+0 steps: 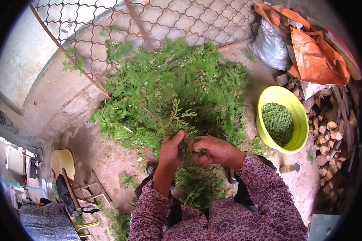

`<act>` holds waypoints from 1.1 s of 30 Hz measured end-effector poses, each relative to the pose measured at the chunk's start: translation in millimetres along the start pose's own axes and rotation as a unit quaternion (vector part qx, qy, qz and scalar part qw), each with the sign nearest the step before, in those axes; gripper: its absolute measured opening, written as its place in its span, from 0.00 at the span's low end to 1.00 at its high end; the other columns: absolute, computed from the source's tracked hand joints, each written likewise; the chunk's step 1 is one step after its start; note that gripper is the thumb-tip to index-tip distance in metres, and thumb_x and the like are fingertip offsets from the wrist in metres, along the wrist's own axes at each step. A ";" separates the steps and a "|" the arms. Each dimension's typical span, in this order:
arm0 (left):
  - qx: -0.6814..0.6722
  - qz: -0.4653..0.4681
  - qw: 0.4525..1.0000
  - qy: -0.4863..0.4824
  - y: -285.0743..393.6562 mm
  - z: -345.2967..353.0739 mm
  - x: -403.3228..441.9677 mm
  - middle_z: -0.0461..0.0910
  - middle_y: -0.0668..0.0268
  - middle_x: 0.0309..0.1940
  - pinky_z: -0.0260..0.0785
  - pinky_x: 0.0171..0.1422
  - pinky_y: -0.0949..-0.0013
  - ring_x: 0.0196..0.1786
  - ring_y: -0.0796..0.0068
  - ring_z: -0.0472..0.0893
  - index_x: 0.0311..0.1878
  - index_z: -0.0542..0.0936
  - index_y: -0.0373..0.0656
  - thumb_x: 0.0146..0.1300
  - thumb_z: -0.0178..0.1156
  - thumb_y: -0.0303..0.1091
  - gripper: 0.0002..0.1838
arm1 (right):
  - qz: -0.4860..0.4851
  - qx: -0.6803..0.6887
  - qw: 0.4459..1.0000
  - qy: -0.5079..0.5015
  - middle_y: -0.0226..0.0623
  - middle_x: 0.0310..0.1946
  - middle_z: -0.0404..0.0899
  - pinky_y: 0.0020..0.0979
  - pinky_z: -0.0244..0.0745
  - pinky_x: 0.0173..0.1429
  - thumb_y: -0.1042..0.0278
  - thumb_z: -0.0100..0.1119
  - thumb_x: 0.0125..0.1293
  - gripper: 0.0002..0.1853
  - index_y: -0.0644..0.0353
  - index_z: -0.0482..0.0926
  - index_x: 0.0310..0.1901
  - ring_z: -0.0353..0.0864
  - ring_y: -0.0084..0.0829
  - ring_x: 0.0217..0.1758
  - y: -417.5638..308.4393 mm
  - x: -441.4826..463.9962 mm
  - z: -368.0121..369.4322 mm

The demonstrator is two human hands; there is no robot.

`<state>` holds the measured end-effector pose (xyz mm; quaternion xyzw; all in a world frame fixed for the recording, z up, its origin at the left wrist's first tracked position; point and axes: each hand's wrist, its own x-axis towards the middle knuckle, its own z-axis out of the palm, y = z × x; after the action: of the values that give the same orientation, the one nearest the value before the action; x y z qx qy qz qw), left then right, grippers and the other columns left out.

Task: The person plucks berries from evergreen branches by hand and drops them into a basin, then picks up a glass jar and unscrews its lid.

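Bare concrete floor [104, 162] underfoot, pretty dusty and littered with green scraps. Big heap of leafy branches [165, 80] dumped across the middle, reaching almost to the far edge by the metal mesh [139, 24]. Pale wall [20, 52] past the far left corner.

As for the sprig [181, 116], up in front of the body, over the near edge of the heap, tip pointing away. Gripped low down by the left hand [171, 150], thumb laid up along the stems. Right hand [219, 150] just beside, thumb and curled fingers pinching at the sprig's lower end, too small to tell whether on leaf or berry.

Along the right edge of the floor, stacked firewood [330, 140], with an orange bag [317, 56] and a whitish sack [271, 44] toward the far right corner. Yellow basin [303, 120] right of the heap, near the wood, partly filled with green berries [276, 122]. Small can [289, 168] lying nearer, below the basin.

Over by the left edge, a wooden stool [101, 186]. Elbow room mostly on the left, on the stretch of concrete between stool and heap, with only a narrow strip between heap and basin
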<state>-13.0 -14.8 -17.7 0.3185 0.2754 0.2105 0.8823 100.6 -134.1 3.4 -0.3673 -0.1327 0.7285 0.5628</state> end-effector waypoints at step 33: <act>-0.113 0.069 0.991 0.036 17.3 -7.0 19.5 0.77 0.64 0.31 0.70 0.32 0.66 0.32 0.71 0.76 0.40 0.73 0.41 0.60 0.56 0.36 0.10 | -0.317 -0.203 0.865 0.332 0.35 0.27 0.79 0.21 0.74 0.28 0.71 0.63 0.51 0.13 0.63 0.75 0.39 0.78 0.25 0.24 -69.8 -44.5 -108.4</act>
<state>-6.0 11.2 -17.3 0.2273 0.2582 0.3123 0.8855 229.5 -175.7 -12.4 -0.6315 -0.1921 0.3025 0.6876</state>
